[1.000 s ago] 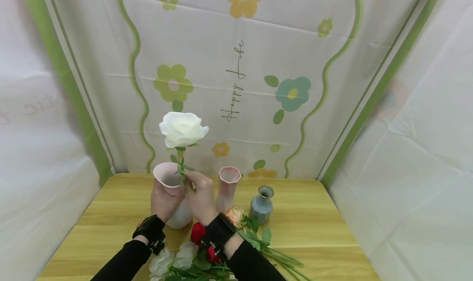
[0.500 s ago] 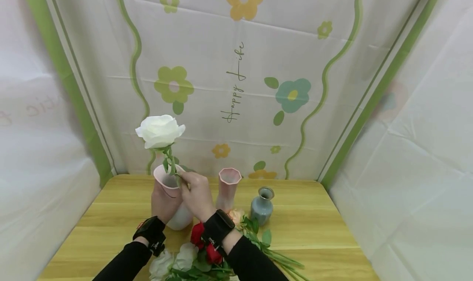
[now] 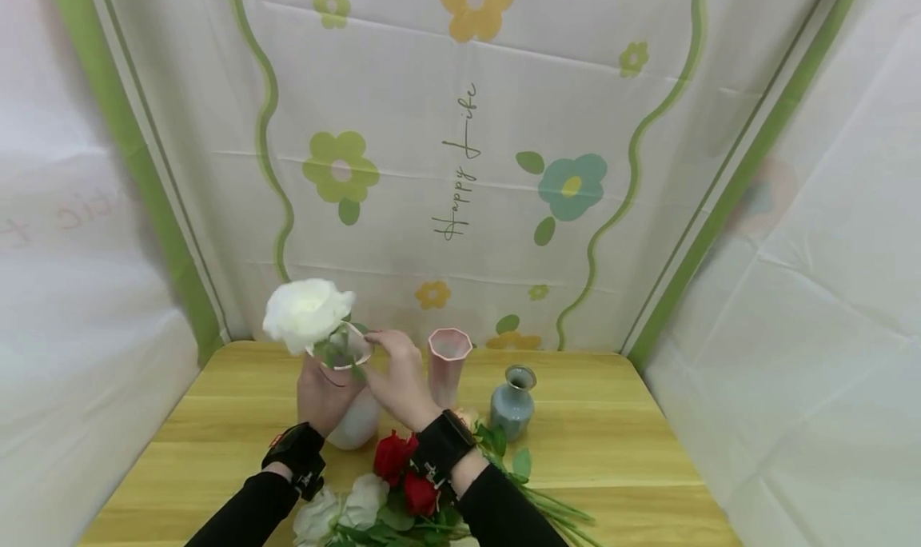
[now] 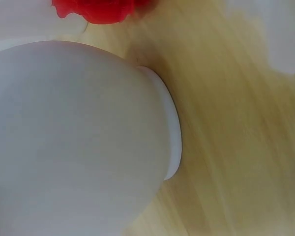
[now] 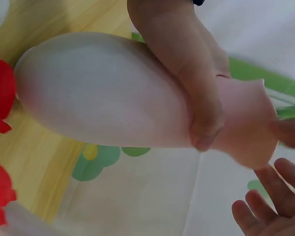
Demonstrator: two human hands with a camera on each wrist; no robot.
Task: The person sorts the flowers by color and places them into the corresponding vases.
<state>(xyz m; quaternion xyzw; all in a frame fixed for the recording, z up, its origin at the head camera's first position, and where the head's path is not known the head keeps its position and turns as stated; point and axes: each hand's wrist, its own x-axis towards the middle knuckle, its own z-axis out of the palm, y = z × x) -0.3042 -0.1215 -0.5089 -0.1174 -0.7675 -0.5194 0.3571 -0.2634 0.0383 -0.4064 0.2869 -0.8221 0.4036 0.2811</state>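
A white rose (image 3: 308, 313) stands with its leafy stem down in the mouth of a pink-and-white vase (image 3: 354, 423), its bloom leaning left over the rim. My left hand (image 3: 325, 395) grips the vase round its neck; in the right wrist view that hand's thumb wraps across the neck. At the right side of the rim is my right hand (image 3: 403, 383), its fingers spread and loose in the right wrist view, with fingertips right at the pink lip. In the left wrist view the vase's rounded white body (image 4: 78, 132) fills much of the picture, its foot close over the wooden table (image 4: 236, 147).
To the right stand a pink fluted vase (image 3: 448, 367) and a small blue-grey vase (image 3: 512, 407). In front lie red roses (image 3: 394, 457), white roses (image 3: 363, 501) and long green stems (image 3: 550, 503). A printed cloth (image 3: 460, 291) hangs behind the table.
The white rose first moved left over the vase mouth, then dropped lower as its stem went inside. My right hand has let go of the stem. My left hand keeps its hold.
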